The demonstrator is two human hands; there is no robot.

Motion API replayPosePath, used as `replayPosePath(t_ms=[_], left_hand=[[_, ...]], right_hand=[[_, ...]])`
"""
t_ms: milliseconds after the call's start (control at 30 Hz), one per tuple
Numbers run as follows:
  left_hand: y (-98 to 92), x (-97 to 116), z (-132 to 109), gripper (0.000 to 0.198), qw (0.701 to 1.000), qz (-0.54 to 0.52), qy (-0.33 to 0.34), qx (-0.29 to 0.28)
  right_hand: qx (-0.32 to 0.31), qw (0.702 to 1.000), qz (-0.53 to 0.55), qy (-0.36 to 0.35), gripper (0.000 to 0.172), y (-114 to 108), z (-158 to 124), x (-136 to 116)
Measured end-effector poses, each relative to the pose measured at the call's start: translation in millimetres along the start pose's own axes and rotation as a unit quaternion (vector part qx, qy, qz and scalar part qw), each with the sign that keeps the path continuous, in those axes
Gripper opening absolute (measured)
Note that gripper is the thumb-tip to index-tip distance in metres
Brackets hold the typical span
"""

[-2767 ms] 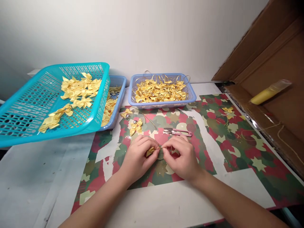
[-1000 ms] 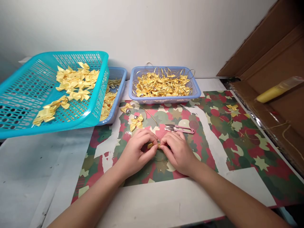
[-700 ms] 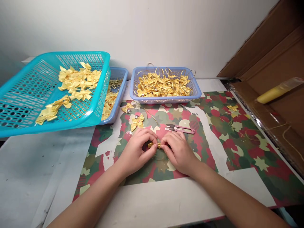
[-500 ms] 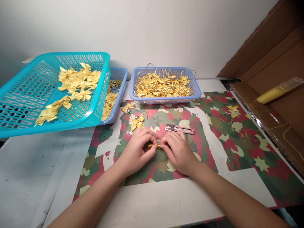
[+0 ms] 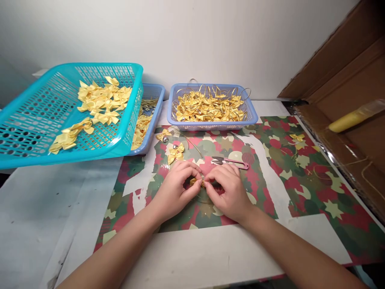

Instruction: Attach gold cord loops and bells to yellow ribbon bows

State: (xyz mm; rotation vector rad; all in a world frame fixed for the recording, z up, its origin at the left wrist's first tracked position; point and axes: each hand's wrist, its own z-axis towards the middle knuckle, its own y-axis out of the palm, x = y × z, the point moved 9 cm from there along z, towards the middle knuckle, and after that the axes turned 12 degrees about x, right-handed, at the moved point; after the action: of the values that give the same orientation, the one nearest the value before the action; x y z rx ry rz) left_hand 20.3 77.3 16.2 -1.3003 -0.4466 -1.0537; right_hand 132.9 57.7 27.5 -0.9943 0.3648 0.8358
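Between my two hands is a small yellow ribbon bow (image 5: 193, 182), mostly covered by the fingers. My left hand (image 5: 177, 188) pinches it from the left with thumb and forefinger. My right hand (image 5: 228, 190) is closed at the bow's right side, its fingertips touching it. A thin loop of cord or wire seems to curve below the fingers. Just beyond the hands lie a bow with a small silver bell (image 5: 175, 153) and, farther left, another bow with a bell (image 5: 164, 135). Thread snips (image 5: 231, 162) with a pink handle lie behind my right hand.
A turquoise basket (image 5: 136, 116) of yellow bows stands tilted at left, over a blue basket (image 5: 155, 120). Another blue basket (image 5: 210, 127) holds bows on gold cords. A loose bow (image 5: 297, 137) lies at right, near cardboard (image 5: 337, 68) and a yellow tube (image 5: 349, 120).
Both hands stay at nearly the same place on the bow, with the fingers shifting slightly and the bow tilting a little. The whole view has moved slightly.
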Motion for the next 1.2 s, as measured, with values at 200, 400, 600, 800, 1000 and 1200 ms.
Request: replayPosePath(t_ms=[200, 400, 600, 800, 1000, 1200], left_hand=[[1.4, 0.9, 0.0, 0.012, 1.0, 0.008, 0.014, -0.002], [-3.1, 6.3, 1.9, 0.009, 0.999, 0.019, 0.045, 0.017], [-3.1, 6.0, 1.8, 0.009, 0.999, 0.016, 0.046, 0.013], [-1.1, 5.1, 3.8, 0.009, 0.999, 0.016, 0.043, 0.008], [1.7, 3.9, 7.3, 0.009, 0.999, 0.016, 0.04, -0.001], [3.1, 3.8, 7.0, 0.009, 0.999, 0.02, 0.035, -0.004]], right_hand=[[0.003, 1.0, -0.005, -0.001, 0.013, 0.2, -0.2, 0.3], [0.008, 1.0, -0.007, -0.013, 0.013, -0.6, 0.0, -0.7], [0.021, 1.0, -0.012, -0.021, 0.012, -1.3, -0.8, -0.7], [0.033, 0.999, -0.024, -0.027, 0.012, -2.4, -0.5, -1.5], [0.038, 0.997, -0.037, -0.047, 0.014, -2.7, -0.7, -2.8], [0.039, 0.997, -0.037, -0.047, 0.012, -3.7, -0.6, -4.1]])
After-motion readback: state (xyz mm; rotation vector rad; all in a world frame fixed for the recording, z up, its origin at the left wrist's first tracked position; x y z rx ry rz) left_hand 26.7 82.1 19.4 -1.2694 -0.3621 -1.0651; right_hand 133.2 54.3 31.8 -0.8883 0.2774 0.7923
